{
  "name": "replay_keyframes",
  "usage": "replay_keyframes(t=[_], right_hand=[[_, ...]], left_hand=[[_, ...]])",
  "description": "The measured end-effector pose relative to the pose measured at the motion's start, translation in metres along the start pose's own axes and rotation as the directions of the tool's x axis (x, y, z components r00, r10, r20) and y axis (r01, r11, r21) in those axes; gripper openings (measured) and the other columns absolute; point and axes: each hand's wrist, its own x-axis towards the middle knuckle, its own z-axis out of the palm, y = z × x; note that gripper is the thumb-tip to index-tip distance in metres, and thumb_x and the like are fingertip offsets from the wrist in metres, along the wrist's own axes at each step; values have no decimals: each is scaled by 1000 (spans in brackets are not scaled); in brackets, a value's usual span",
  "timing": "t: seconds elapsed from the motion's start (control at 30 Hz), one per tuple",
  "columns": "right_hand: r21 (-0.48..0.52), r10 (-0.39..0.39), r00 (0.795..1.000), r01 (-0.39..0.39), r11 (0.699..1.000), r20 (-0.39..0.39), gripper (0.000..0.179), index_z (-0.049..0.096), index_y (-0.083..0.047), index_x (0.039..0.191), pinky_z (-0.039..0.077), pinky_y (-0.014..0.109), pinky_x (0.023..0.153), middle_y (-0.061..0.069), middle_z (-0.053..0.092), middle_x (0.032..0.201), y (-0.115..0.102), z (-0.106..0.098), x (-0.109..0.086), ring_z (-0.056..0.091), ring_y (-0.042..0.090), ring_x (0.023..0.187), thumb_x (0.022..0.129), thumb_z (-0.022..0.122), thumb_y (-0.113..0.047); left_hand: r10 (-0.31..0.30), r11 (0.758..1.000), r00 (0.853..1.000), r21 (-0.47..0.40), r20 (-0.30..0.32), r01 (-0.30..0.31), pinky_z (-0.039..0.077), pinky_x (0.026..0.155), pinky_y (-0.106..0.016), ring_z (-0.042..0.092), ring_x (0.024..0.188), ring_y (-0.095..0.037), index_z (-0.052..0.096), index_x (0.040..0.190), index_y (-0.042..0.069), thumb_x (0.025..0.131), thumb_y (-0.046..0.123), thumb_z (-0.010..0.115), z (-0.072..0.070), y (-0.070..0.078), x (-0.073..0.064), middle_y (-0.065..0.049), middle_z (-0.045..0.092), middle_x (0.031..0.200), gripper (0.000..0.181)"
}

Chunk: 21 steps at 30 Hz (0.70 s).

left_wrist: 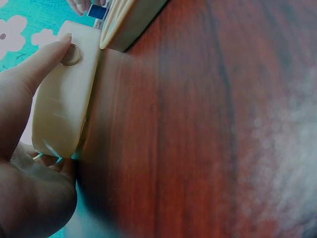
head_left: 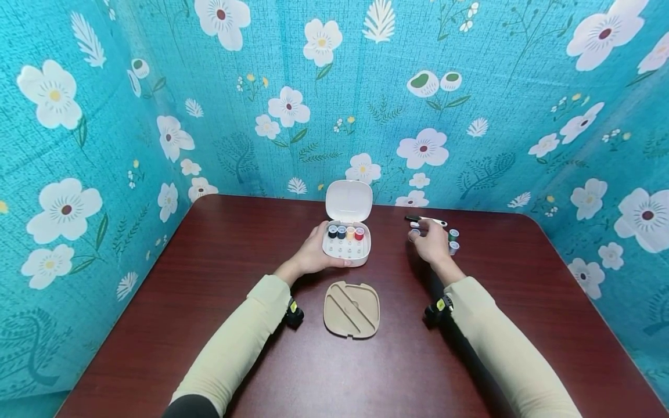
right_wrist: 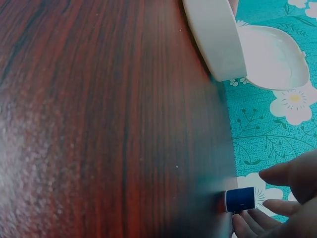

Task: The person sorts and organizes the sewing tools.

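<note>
Near the centre of the head view, a white box with its lid raised at the back is gripped by the left hand. The thumb is laid along the near wall, and the left wall is cupped by the fingers. The back row of the box is filled by four spools: a black spool, a dark blue spool, a beige spool and a red spool. Bare pegs are seen in front of them.

Right of centre, a navy spool is half ringed by the fingers of the right hand, which are parted and loosely bent. In the right wrist view a gap is left between spool and thumb; whether it is touched by another finger cannot be told. Its long axis appears upright from the bench, with the box well apart to its left in the head view. By far the nearer hand to it is the right.

Right of that hand, a green spool and a grey-blue spool are placed; behind it, a slim tool is laid. A beige tray is set at lower centre.
</note>
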Motion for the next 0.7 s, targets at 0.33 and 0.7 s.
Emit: replay_keyframes(t=[0.33, 0.7], right_hand=[[54, 52, 999, -53, 997, 14, 39, 58, 7, 135, 46, 51, 96, 27, 60, 130, 6, 2, 3, 58, 41, 117, 101, 62, -12], [104, 60, 998, -62, 993, 22, 29, 70, 3, 123, 44, 35, 81, 22, 67, 120, 8, 6, 7, 57, 32, 111, 101, 65, -15]], left_hand=[[-5, 1000, 1000, -3, 5, 5, 37, 113, -46, 45, 132, -30, 27, 157, 11, 65, 34, 98, 0, -1, 1, -13, 41, 146, 119], [3, 1000, 1000, 0, 4, -3, 37, 113, -46, 45, 132, -32, 28, 156, 10, 64, 37, 98, -1, -1, 3, -16, 42, 145, 118]])
